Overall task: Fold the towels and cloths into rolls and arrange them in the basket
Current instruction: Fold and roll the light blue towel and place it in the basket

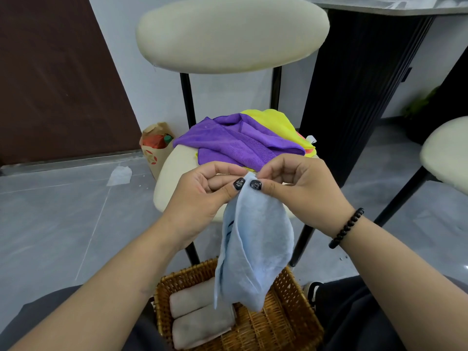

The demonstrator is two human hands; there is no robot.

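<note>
I see the chair (177,163) bearing purple and yellow cloths (235,138); below, the basket (286,323) holds two grey rolls (197,315). Above it hangs the blue cloth (255,249), its top corner pinched by left hand (202,196) and right hand (301,191), thumbs nearly meeting.

From my remote seat I see a grey tiled floor (50,211), pale wall (121,34), dark brown door (50,84), cream padded chair (228,34) on black legs, black fluted table base (354,97), a second cream seat (448,158) at right.
</note>
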